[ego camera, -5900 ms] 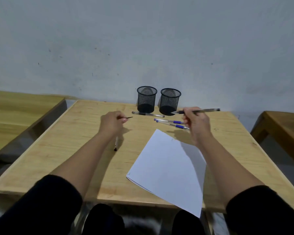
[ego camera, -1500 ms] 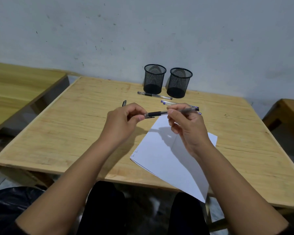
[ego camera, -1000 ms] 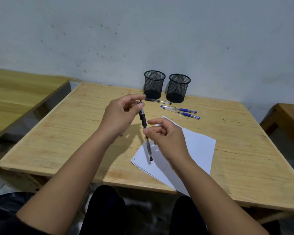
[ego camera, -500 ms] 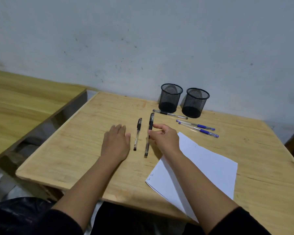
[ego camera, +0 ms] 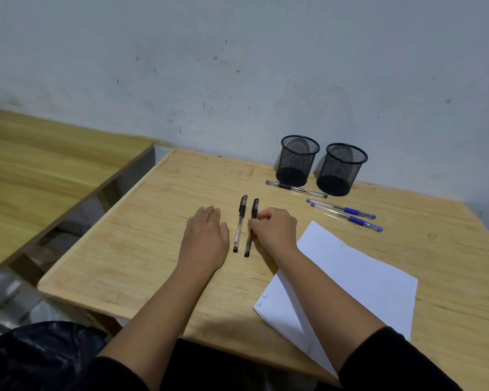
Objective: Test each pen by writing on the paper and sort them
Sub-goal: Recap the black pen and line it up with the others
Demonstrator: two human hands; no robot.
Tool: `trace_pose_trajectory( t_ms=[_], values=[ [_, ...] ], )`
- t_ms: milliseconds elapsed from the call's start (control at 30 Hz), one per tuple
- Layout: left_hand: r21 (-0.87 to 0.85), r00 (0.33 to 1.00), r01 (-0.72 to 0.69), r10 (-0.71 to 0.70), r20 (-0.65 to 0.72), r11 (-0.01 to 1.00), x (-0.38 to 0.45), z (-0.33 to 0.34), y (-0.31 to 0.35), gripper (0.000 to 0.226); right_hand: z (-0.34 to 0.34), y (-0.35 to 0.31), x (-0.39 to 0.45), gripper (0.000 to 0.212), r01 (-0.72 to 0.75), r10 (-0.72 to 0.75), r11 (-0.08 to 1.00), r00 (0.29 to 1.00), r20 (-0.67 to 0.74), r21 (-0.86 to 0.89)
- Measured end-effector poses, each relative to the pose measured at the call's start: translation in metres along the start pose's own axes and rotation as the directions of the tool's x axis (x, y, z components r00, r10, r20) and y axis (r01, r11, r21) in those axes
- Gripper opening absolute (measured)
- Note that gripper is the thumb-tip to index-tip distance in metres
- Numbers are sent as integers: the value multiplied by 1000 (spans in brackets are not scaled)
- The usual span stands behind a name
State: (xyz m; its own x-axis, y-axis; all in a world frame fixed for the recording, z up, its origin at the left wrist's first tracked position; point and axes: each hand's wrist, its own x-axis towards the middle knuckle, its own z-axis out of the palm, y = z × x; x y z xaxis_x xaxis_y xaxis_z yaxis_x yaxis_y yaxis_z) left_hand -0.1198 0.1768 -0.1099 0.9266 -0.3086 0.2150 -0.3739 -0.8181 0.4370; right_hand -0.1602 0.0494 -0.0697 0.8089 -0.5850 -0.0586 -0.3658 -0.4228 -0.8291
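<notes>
Now the right hand pinches the black pen, lying twelve-to-six beside the flat, empty left hand.

The table is pale wood with a matt, grained top, faintly scratched. Two cups by its far edge are black wire mesh, see-through and dull. The pens near the middle have clear, glossy plastic barrels with black caps; the pair toward the right edge have blue rubbery-looking grips. The paper at the near edge is white, smooth and matt. The wall is rough and speckled.
</notes>
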Motion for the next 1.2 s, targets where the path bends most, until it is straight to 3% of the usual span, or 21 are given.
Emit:
trace_pose_trajectory(
  t_ms=[200, 333, 467, 733, 1000, 1200],
  values=[
    [-2, 1000, 14, -14, 2, 1000, 2, -5, 5, 44, -7, 3, 4, 32, 171, -167, 963, 985, 37, -210],
    [-10, 999, -29, 29, -15, 1000, 13, -12, 25, 36, -28, 6, 8, 35, 345, -329, 809, 937, 120, -477],
    [10, 991, -130, 130, -41, 992, 30, -14, 60, 36, -51, 10, 16, 38, 392, -399, 685, 907, 134, -614],
    [167, 956, -292, 290, 38, 942, 70, 12, 101, 33, -84, 21, 47, 45, 388, -432, 599, 893, 125, -701],
    [222, 943, -330, 311, 117, 917, 106, 48, 101, 31, -79, 34, 88, 43, 355, -402, 629, 910, 102, -691],
    [173, 950, -307, 290, 118, 936, 122, 53, 98, 28, -70, 40, 116, 28, 362, -401, 627, 909, 112, -690]
  ],
)
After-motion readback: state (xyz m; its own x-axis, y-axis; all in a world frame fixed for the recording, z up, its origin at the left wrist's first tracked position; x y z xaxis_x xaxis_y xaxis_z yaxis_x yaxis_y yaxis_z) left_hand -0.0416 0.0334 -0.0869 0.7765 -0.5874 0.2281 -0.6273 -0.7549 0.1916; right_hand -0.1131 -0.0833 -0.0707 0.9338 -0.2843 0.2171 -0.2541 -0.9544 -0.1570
